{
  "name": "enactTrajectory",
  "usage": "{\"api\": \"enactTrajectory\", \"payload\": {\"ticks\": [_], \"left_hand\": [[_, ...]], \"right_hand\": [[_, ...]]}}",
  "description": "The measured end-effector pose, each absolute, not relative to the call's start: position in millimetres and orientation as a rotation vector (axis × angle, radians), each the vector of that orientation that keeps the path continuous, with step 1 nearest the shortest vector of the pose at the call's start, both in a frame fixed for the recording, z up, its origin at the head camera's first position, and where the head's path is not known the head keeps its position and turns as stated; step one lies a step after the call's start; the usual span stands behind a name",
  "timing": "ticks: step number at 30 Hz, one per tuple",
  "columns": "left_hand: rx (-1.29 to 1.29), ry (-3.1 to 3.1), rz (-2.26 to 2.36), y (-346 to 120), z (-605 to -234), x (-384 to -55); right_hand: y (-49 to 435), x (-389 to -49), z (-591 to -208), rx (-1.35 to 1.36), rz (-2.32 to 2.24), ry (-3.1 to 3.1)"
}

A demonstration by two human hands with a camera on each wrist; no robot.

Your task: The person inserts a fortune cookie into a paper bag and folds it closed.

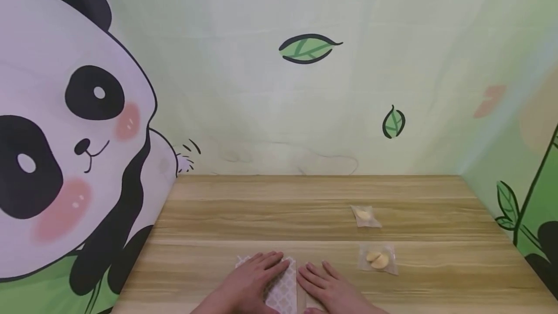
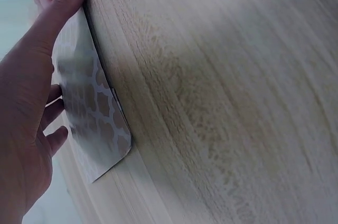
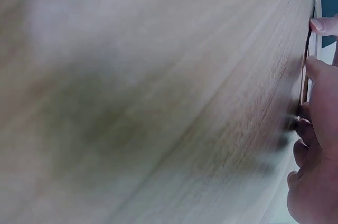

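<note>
A flat, pale beige card-like piece with a white lattice pattern (image 1: 281, 297) lies on the table at the front centre. The left wrist view shows its rounded corner and layered edge; I cannot tell its exact kind. My left hand (image 1: 250, 282) rests over it with fingers extended, and in that view the thumb (image 2: 66, 2) lies along its edge. Just to the right, my right hand (image 1: 329, 289) lies with straight fingers pressing at the piece's right edge. In the right wrist view the right hand (image 3: 325, 123) hides most of that edge.
Two clear packets with fortune cookies lie on the wooden table (image 1: 244, 217) to the right: a nearer packet (image 1: 378, 259) and a farther packet (image 1: 365, 215). Behind the table hangs a pale green backdrop (image 1: 218, 86) printed with a panda and leaves.
</note>
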State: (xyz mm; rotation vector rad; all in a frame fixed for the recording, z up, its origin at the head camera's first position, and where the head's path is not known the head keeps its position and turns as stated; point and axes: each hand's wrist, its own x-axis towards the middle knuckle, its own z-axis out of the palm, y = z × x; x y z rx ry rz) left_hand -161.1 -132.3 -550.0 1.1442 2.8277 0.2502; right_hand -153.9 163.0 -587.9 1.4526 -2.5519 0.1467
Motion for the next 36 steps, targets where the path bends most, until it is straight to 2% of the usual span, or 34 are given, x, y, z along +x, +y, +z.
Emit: {"api": "enactTrajectory", "payload": {"ticks": [22,36], "left_hand": [[0.992,2.824,0.506,-132.0,-549.8,-163.1],[1.007,2.839,0.439,-130.6,-546.7,-161.7]], "right_hand": [[161.3,-159.1,-575.6,1.473,0.306,-2.668],[160.9,-164.6,-576.4,1.489,0.29,-2.619]]}}
